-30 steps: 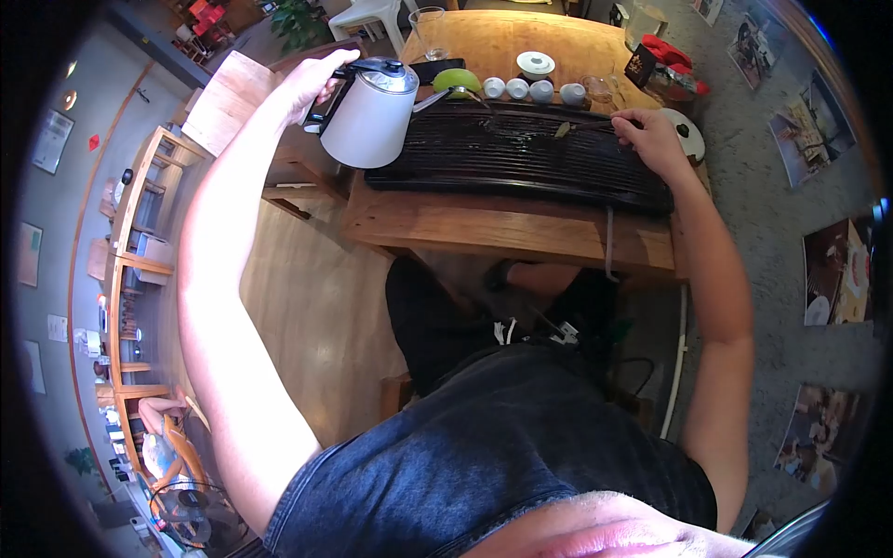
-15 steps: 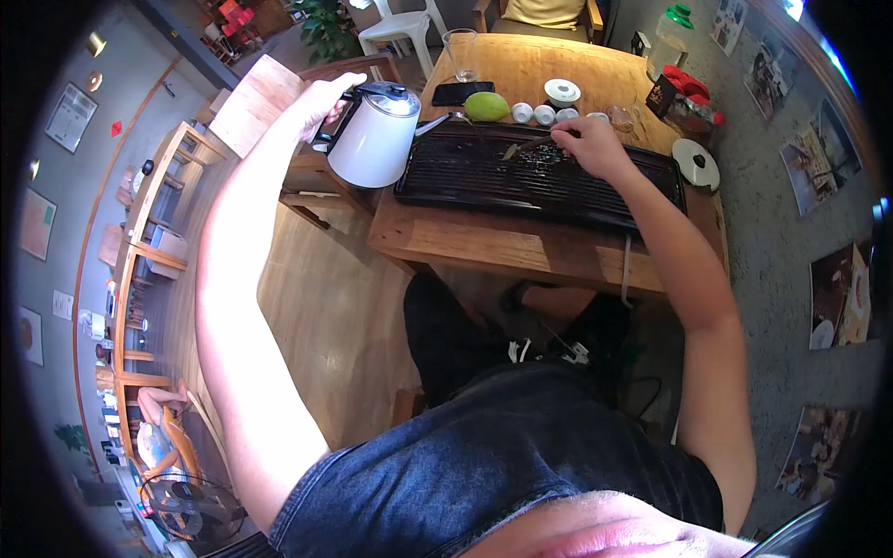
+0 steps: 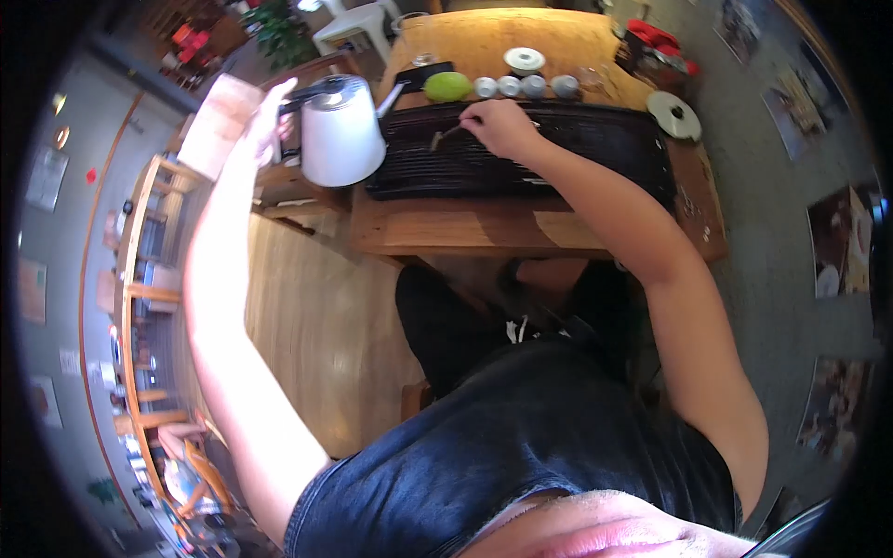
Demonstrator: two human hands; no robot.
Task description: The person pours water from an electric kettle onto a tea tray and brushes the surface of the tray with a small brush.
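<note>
A wooden table [image 3: 428,230] is topped by a dark slatted tray [image 3: 595,163], behind which a green fruit [image 3: 448,87] and small white cups [image 3: 509,86] are lined up. The white kettle [image 3: 342,139] is held by its handle in the curled fingers of the left hand [image 3: 268,127], just beside the tray's left end. A thin tool [image 3: 450,136] (brush-like, though its tip is blurred) is pinched narrowly by the right hand [image 3: 502,128], and has been moved leftward over the tray.
</note>
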